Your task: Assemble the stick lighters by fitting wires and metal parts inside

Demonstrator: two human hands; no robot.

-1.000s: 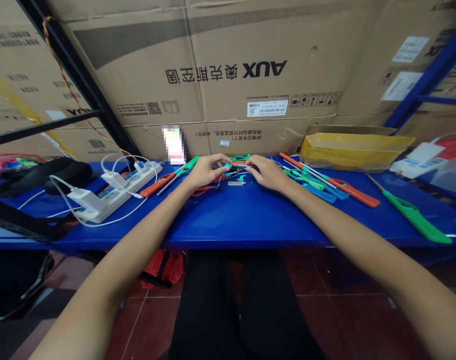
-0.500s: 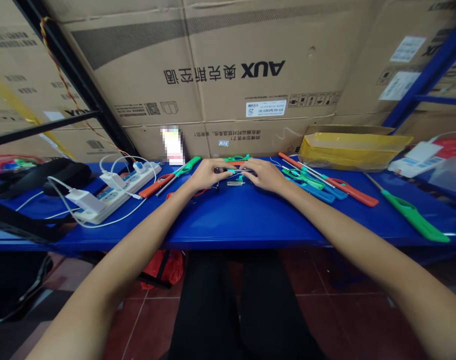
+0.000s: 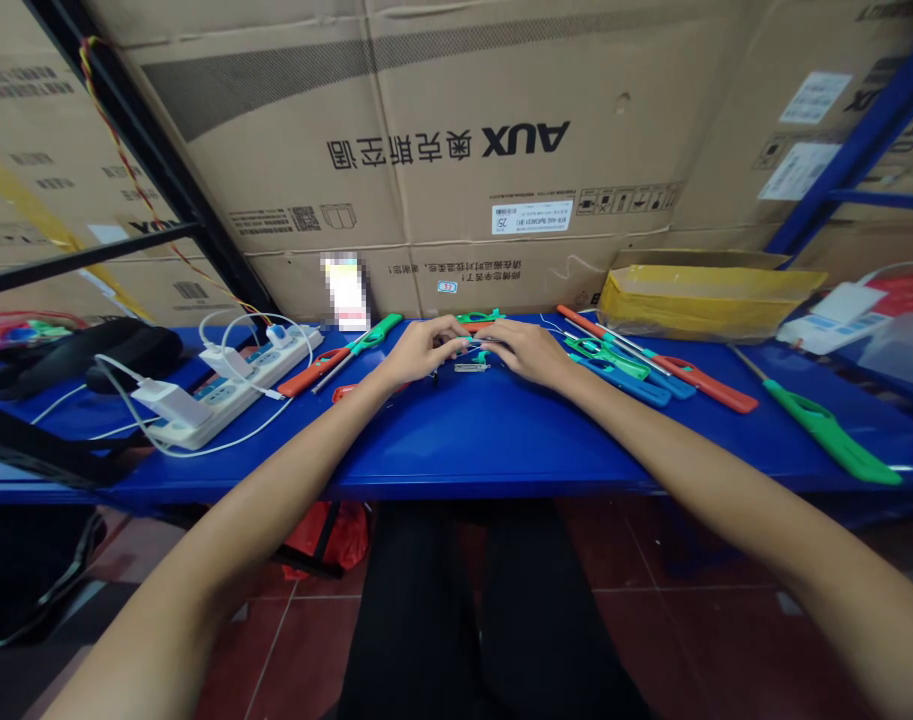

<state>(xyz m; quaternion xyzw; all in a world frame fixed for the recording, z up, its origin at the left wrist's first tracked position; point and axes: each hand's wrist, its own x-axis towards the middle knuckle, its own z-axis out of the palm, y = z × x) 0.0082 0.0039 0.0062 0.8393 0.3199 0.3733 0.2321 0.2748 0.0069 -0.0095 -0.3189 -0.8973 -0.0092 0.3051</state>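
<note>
Near the back of the blue table my left hand (image 3: 424, 350) and my right hand (image 3: 527, 350) meet, fingers bent and pinched. Between their fingertips is a small turquoise lighter part (image 3: 470, 342), mostly hidden by the fingers. Just below lies a small clear and metallic piece (image 3: 471, 367) on the tabletop. Behind the fingers show green and orange lighter pieces (image 3: 481, 319). Beside my left wrist a red piece (image 3: 342, 393) is partly covered by the forearm. Blue lighter handles (image 3: 636, 385) lie to the right of my right hand.
Long-nosed lighters, one red (image 3: 711, 386) and one green (image 3: 831, 435), lie at right. Orange (image 3: 312, 373) and green (image 3: 385, 330) ones lie at left, beside a white power strip (image 3: 238, 385) with chargers. A yellow-taped box (image 3: 711, 305) and a phone (image 3: 346, 292) stand behind.
My fingertips have shifted slightly around the small part, and less of a dark piece shows by the left fingers. The arms stay nearly in place.
</note>
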